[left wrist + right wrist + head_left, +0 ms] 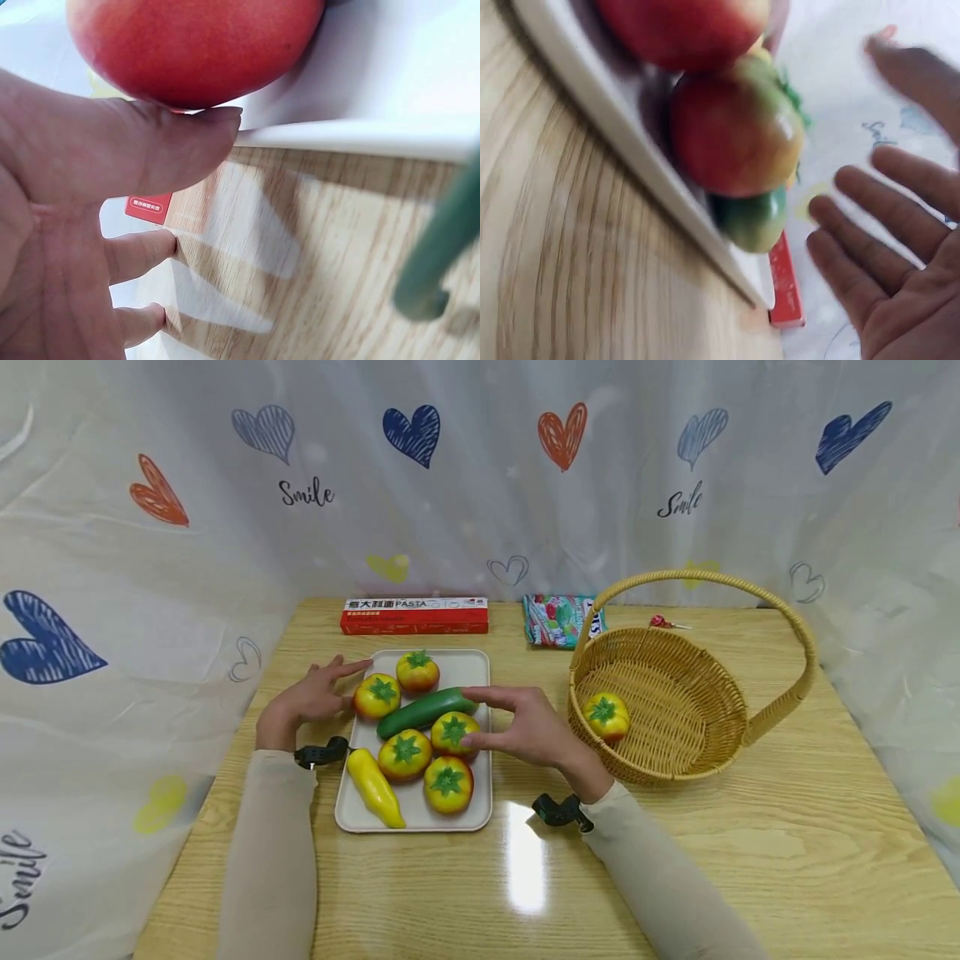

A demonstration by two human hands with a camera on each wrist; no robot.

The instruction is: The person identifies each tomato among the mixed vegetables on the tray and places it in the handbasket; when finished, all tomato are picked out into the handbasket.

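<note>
On the white tray (480,818) lie several red-and-yellow tomatoes (448,785) with green leafy tops, a green cucumber (405,720) and a yellow pepper (377,789). My left hand (307,695) is at the tray's left edge, fingers spread. In the left wrist view its thumb lies along the rim, against the underside of a tomato (199,49). My right hand (536,727) reaches over the tray's right edge, thumb and fingers apart, around the right-hand tomato (452,727) and the cucumber's end. The right wrist view shows a gap between that hand (900,247) and the tomato (731,127).
To the right stands a wicker basket (727,702) with a tall handle and one tomato (606,717) inside. Behind the tray lie a red pasta box (414,617), a green candy bag (558,622) and a lollipop (660,622). A printed curtain (480,510) hangs behind the table.
</note>
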